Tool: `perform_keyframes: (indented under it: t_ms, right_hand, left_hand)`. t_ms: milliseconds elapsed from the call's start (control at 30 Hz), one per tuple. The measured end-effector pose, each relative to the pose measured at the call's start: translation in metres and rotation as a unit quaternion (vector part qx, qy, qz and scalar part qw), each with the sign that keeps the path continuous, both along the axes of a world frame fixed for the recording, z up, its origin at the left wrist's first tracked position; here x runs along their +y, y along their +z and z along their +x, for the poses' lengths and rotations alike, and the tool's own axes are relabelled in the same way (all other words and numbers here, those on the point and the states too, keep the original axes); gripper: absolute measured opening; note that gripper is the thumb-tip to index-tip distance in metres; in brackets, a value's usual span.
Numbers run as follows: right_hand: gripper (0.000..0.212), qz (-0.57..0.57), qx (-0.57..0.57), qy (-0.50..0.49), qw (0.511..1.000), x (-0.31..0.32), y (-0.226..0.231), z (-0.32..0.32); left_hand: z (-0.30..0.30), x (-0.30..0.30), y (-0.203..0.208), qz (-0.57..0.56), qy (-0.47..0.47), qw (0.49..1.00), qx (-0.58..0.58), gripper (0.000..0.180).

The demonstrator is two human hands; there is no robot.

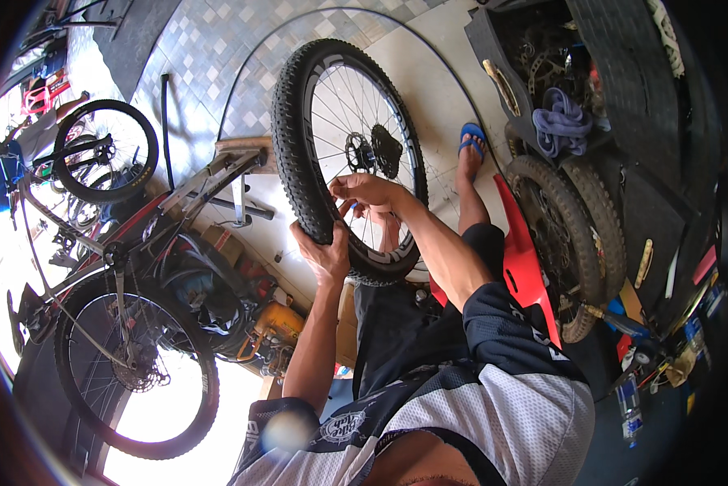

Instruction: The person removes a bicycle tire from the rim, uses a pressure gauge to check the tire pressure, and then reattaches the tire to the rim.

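Upright in front of me stands a bicycle wheel (pixel 283 134) with a black knobby tire, dark rim and thin spokes. A cassette (pixel 386 151) and a disc rotor (pixel 358 151) sit at its hub. My left hand (pixel 325 253) is closed round the tire's near left side, thumb toward the rim. Across the near part of the wheel reaches my right hand (pixel 368 193). Its fingers are pinched together close to the rim's inner edge; what they hold is too small to make out. Through the spokes shows part of my foot.
A bicycle (pixel 117 255) stands at left, near a wooden-topped stand (pixel 246 144). On the right are a red plastic chair (pixel 526 259), worn tires (pixel 558 219) and a grey cloth (pixel 562 121). A thin dark hoop (pixel 429 44) lies on the tiles. My foot wears a blue flip-flop (pixel 472 134).
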State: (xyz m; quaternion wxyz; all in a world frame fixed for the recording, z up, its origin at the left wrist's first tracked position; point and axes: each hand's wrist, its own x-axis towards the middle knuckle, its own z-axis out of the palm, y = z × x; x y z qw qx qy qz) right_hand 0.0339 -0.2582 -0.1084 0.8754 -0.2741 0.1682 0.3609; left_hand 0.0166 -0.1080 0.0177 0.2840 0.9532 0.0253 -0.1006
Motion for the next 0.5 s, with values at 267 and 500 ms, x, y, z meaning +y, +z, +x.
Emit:
perform_keyframes:
  t_ms: [267,500]
  right_hand:
    - [0.058,-0.008,0.015,-0.027,0.999,0.018,-0.017,0.001]
    - [0.033,-0.075,0.041,-0.128,0.988,0.008,-0.023,-0.006]
  left_hand:
    - [0.000,0.022,-0.011,0.167,-0.293,0.923,-0.184,0.034]
    - [0.016,-0.017,0.012,0.011,0.006,0.999,0.031,0.073]
